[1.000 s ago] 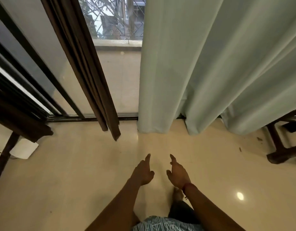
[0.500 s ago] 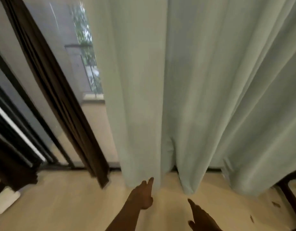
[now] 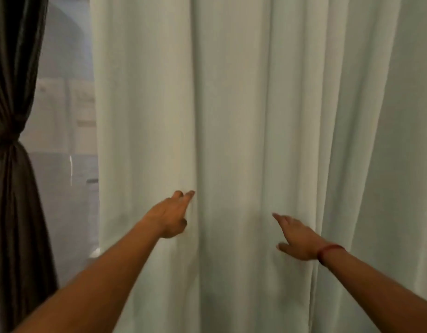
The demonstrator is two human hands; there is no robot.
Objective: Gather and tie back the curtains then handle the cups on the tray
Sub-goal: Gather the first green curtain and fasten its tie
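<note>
Pale green curtain fabric (image 3: 231,116) hangs loose in long vertical folds across the middle and right of the view, filling most of it. A person's two bare arms reach toward it from the near edge. The left hand (image 3: 170,217) is released, fingers straight, its fingertips (image 3: 189,194) at a deep fold, seemingly touching the cloth. The right hand (image 3: 296,239), further right and a little lower, is also released and flat, fingers stretched forward close to the fabric; whether it touches cannot be told. A red thread bracelet (image 3: 331,248) circles that wrist. Neither hand grasps anything. Their spread suggests they are placed to sweep the folds together into a bunch, with gathering only starting. At far left a dark brown curtain (image 3: 12,200) hangs already knotted at its middle, beside window glass (image 3: 68,140). No cups or tray are in view.
</note>
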